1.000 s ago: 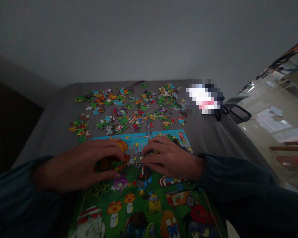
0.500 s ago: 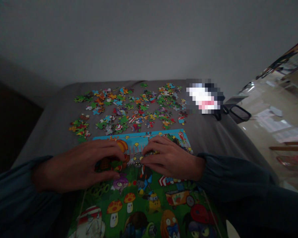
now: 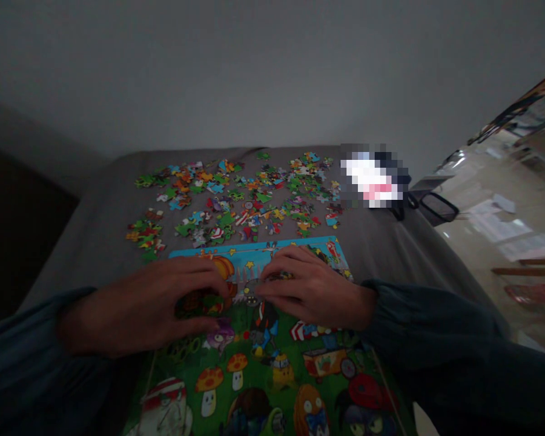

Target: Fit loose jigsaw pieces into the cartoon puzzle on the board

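Little has moved since the earlier frame: the right fingertips sit slightly further left over the printed grey head (image 3: pixel 251 293). At far left, grey cloth (image 3: pixel 95 221) spreads beneath a small cluster of puzzle pieces (image 3: pixel 145 234). Next comes the left hand (image 3: pixel 149 306), curved over the picture board (image 3: pixel 249 247), thumb and fingers apart, near a purple figure (image 3: pixel 221 334). The board lies flat between and below both hands, with more loose pieces (image 3: pixel 209 181) beyond its far edge. The right hand (image 3: pixel 306 287) is apart from the left, fingers bent; whether they pinch anything, I cannot tell. Light fingertips, with the left steadying the board, would likely serve best. Further right lie black-framed glasses (image 3: pixel 438 207).
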`<state>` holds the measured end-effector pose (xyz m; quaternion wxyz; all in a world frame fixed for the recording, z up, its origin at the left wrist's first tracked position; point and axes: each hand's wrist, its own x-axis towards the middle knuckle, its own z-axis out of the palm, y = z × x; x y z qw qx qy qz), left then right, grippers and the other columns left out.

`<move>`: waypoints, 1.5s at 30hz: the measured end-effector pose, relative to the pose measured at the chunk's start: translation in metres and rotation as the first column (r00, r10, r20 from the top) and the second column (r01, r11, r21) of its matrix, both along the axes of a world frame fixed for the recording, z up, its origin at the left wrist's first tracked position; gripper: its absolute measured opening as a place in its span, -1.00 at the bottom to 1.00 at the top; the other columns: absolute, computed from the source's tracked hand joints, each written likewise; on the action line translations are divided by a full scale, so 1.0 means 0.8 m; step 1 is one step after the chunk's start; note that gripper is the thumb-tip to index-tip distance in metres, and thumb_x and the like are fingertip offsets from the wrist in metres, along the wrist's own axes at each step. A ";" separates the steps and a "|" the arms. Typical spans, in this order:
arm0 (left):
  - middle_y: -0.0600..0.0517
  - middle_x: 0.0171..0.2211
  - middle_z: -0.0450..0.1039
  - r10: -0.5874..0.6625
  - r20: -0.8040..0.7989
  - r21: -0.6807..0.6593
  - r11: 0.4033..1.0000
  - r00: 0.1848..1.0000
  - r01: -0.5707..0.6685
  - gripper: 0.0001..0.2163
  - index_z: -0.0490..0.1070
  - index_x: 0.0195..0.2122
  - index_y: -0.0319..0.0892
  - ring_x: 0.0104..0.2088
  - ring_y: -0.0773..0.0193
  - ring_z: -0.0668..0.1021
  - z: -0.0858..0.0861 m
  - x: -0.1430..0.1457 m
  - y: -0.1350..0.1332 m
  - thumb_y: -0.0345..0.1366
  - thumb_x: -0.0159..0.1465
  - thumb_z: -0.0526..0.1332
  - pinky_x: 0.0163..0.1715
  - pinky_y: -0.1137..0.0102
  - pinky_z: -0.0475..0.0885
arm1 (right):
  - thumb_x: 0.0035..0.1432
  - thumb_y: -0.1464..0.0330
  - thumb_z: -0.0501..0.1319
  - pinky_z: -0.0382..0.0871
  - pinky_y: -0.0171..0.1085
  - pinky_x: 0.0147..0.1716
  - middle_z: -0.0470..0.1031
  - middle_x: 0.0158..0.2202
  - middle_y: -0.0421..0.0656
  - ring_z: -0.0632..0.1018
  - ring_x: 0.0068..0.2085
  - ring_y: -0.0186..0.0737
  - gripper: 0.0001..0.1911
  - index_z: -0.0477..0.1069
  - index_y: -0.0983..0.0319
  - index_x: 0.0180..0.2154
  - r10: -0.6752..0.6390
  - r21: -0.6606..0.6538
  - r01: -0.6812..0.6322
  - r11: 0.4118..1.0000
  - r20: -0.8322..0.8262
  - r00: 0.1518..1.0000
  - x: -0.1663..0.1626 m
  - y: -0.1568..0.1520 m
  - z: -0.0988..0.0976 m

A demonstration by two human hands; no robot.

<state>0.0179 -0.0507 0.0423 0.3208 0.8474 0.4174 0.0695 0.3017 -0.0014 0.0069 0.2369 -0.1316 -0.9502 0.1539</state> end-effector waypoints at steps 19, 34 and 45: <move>0.08 -0.20 0.51 0.001 -0.128 -0.020 1.000 0.992 -0.003 -0.73 0.51 -0.26 -0.05 -0.18 0.16 0.52 -0.001 0.013 -0.006 -0.19 0.08 0.52 -0.24 0.38 0.35 | 0.38 0.43 0.16 0.42 -0.14 -0.03 0.60 -0.16 -0.10 0.48 -0.07 -0.16 -0.81 0.57 0.26 -0.16 -0.024 -0.030 0.022 0.999 -0.072 0.997 0.000 0.000 0.003; 0.09 -0.16 0.51 0.003 -0.188 -0.048 0.999 0.982 -0.012 -0.73 0.50 -0.23 -0.03 -0.13 0.12 0.53 -0.001 0.017 -0.008 -0.16 0.11 0.50 -0.16 0.32 0.34 | 0.36 0.45 0.19 0.44 -0.12 -0.06 0.60 -0.17 -0.08 0.48 -0.09 -0.13 -0.83 0.58 0.30 -0.16 -0.001 -0.036 -0.001 0.999 -0.075 0.997 -0.001 0.001 0.002; 0.09 -0.17 0.50 -0.001 -0.186 -0.038 0.999 0.982 -0.006 -0.73 0.48 -0.22 -0.04 -0.13 0.13 0.52 0.000 0.017 -0.009 -0.14 0.13 0.48 -0.19 0.33 0.33 | 0.35 0.45 0.20 0.44 -0.12 -0.05 0.60 -0.17 -0.08 0.48 -0.08 -0.14 -0.83 0.59 0.29 -0.16 -0.005 -0.033 0.002 0.999 -0.079 0.997 -0.001 0.001 0.000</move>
